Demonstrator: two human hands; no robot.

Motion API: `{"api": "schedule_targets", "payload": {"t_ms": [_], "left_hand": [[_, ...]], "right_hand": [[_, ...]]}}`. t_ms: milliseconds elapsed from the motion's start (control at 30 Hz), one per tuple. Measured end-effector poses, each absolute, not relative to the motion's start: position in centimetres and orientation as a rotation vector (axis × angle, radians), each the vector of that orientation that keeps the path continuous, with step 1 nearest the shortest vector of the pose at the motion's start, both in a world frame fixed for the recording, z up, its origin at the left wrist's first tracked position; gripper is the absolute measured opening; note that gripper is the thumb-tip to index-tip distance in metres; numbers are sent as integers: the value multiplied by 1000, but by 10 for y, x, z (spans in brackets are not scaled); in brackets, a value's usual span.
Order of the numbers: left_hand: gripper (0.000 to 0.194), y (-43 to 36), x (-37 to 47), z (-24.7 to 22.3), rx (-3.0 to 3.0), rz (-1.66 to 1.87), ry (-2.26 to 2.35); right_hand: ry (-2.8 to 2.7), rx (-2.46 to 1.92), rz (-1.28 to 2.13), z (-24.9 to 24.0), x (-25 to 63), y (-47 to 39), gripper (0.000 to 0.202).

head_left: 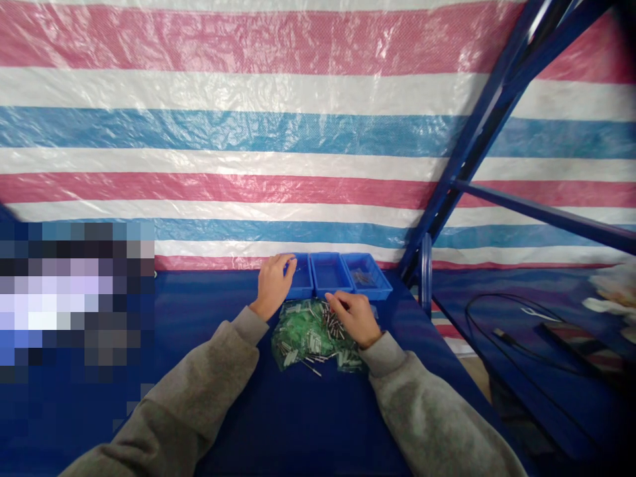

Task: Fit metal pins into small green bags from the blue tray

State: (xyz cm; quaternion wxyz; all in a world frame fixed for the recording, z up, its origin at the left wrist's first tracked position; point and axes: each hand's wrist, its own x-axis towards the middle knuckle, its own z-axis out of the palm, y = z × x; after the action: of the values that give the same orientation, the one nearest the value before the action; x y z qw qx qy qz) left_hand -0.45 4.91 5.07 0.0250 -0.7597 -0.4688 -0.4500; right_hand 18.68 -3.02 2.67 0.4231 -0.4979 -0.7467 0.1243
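Observation:
My left hand [274, 281] is over the left blue bin [304, 293], its thumb and fingertips pinched together. Whatever sits between those fingertips is too small to make out. Below, a green plastic bag [305, 326] lies on the table with many slim metal pins [314, 344] spread over it. My right hand [354, 315] hovers at the bag's right side, above a dark cluster of pins [332, 322]. Its thumb and forefinger are closed together, and any piece in them is hidden. One loose pin [313, 369] lies at the bag's front edge.
Beside the left bin stand a middle blue bin [330, 273] and a right blue bin [368, 281] with small grey pieces inside. A blue metal frame [424, 271] rises at the right. Black cables [501, 334] lie on a neighbouring table. Striped sheeting [298, 132] hangs behind.

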Motion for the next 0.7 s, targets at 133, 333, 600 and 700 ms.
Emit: {"api": "schedule_targets", "payload": {"t_ms": [133,333,600,700], "left_hand": [[22,22,-2,40,-2498,-1462,-1456],[20,-3,16,24,-2700,-1529,-1475],[23,-13,20,23,-2804,-1575,-1450],[22,-15,19,23,-2787,-1604,-1456]], "right_hand": [[-2229,-1179,507,30,179,-39,36],[-2679,-1219,576,35,160,-61,20],[-2754,-1343,422,34,155,-71,12],[-2715,-1335,472,35,159,-69,11]]}}
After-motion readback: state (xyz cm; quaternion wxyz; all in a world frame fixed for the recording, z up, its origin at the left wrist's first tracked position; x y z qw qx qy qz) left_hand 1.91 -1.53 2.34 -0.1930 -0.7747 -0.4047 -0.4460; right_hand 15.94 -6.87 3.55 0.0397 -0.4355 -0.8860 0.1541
